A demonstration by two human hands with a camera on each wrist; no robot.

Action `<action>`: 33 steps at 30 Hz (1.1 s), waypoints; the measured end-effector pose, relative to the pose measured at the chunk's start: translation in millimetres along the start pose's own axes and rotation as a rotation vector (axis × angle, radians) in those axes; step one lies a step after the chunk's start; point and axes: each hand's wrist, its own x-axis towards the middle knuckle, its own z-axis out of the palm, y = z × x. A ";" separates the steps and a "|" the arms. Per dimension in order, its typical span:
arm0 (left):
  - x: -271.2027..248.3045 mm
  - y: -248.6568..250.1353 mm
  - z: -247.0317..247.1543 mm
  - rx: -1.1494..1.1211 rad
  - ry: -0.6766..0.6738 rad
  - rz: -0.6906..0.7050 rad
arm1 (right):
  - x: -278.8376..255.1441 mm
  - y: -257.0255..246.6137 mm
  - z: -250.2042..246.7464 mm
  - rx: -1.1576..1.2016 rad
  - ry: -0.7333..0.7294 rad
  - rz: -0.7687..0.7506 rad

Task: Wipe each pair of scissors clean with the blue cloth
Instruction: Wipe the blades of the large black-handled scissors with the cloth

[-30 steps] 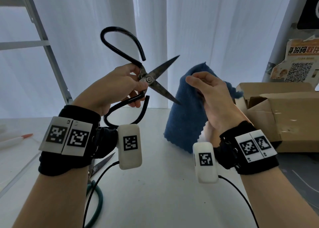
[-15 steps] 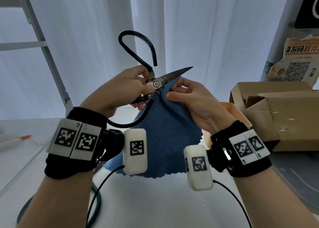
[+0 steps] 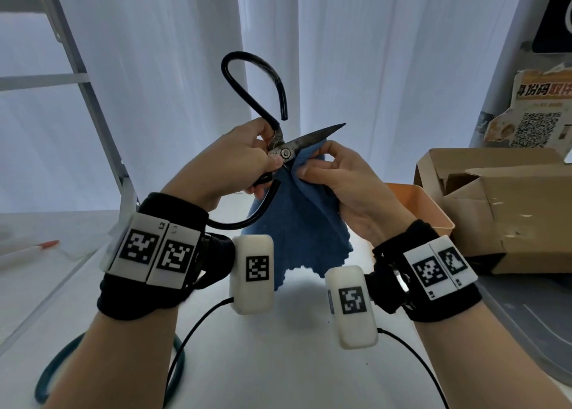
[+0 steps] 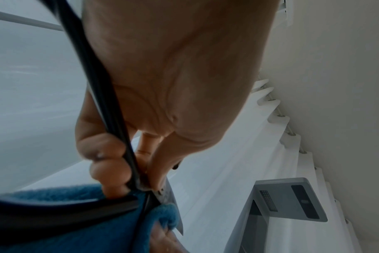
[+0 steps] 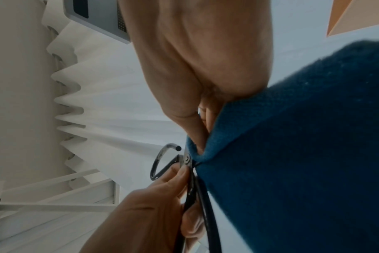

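Note:
Large black-handled scissors (image 3: 286,152) (image 4: 110,109) (image 5: 185,160) are held up in front of me, blades spread. My left hand (image 3: 247,158) (image 4: 110,164) grips them at the pivot and lower handle. The upper blade (image 3: 318,135) points right and shows bare. The blue cloth (image 3: 297,223) (image 4: 76,222) (image 5: 303,154) is wrapped over the lower blade and hangs toward the white table (image 3: 278,346). My right hand (image 3: 322,170) (image 5: 201,133) pinches the cloth around that blade, close to the pivot. Another pair with green handles (image 3: 62,362) lies at the lower left, mostly hidden by my arm.
An open cardboard box (image 3: 495,204) stands at the right, with an orange tray (image 3: 418,207) in front of it. A pen (image 3: 28,251) lies at the left edge. A metal frame (image 3: 93,105) rises at the back left before white curtains. Cables trail from both wrists.
My right hand brought the cloth from the right onto the lower blade and now pinches it there. The scissors moved right and slightly down; the cloth stays wrapped near the pivot.

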 end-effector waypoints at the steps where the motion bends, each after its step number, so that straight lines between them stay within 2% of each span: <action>1: 0.2 0.3 0.7 0.005 -0.001 0.002 | 0.3 1.7 0.5 -0.017 0.015 0.002; 5: 0.9 1.1 3.2 0.024 0.010 0.015 | 0.5 6.0 5.1 -0.049 0.058 -0.015; 11: 2.1 -1.8 4.9 0.033 0.016 0.011 | 2.3 2.0 0.2 -0.042 -0.015 0.000; 16: 2.4 0.0 7.3 0.038 0.019 0.020 | 2.9 5.9 4.1 -0.140 0.072 -0.015; 20: 3.0 -1.4 6.4 0.017 0.018 0.018 | 4.9 4.9 8.9 -0.202 0.084 -0.031; 33: 2.9 -0.3 8.1 0.004 -0.015 0.025 | 4.3 5.1 3.6 -0.078 0.019 0.023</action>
